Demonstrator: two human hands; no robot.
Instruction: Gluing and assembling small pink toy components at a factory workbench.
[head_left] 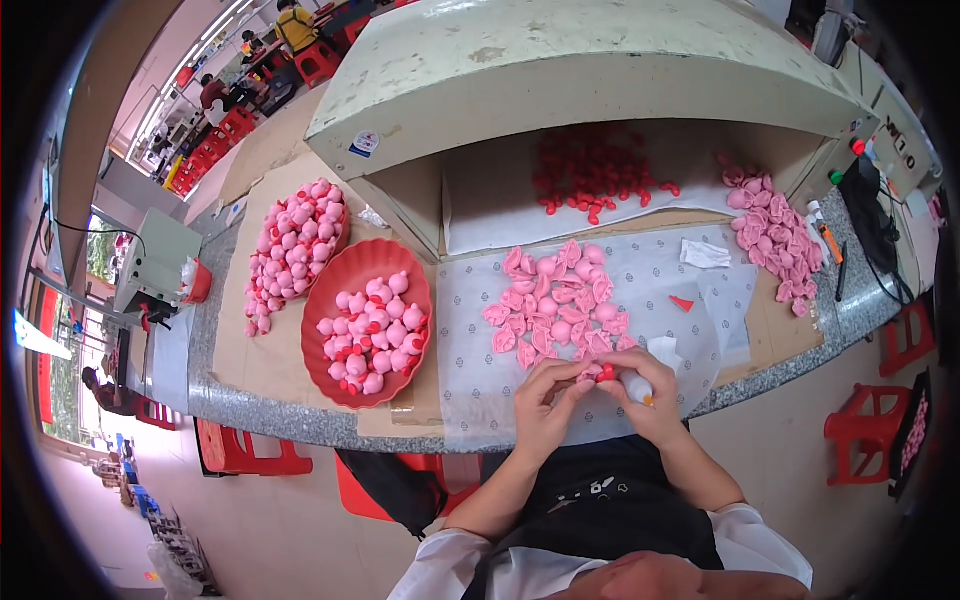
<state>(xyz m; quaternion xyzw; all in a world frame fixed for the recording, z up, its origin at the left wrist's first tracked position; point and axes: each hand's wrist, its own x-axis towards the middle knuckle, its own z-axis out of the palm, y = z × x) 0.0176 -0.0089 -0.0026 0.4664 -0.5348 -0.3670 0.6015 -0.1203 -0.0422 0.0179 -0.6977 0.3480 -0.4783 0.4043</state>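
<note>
At the front edge of the table, my left hand (pixel 545 400) is closed in a pinch on a small pink piece with a red part (pixel 604 372). My right hand (pixel 652 392) meets it there, fingers at the red part, and also keeps a white squeeze bottle (pixel 634 384) with an orange tip tucked against its palm. Just beyond the hands, hollow pink half-shells and rounded pink pieces (pixel 556 300) lie spread on printed white paper (pixel 465 380). The fingers partly hide the piece being held.
A red scalloped bowl (pixel 318 370) holds pink figures with red parts; more are heaped behind it (pixel 298 240). Under a pale box-like hood (pixel 590 95) lie small red pieces (pixel 590 170). Pink shells (pixel 770 235) pile at right, near an orange pen (pixel 830 243). Crumpled tissue (pixel 705 253) lies on the paper.
</note>
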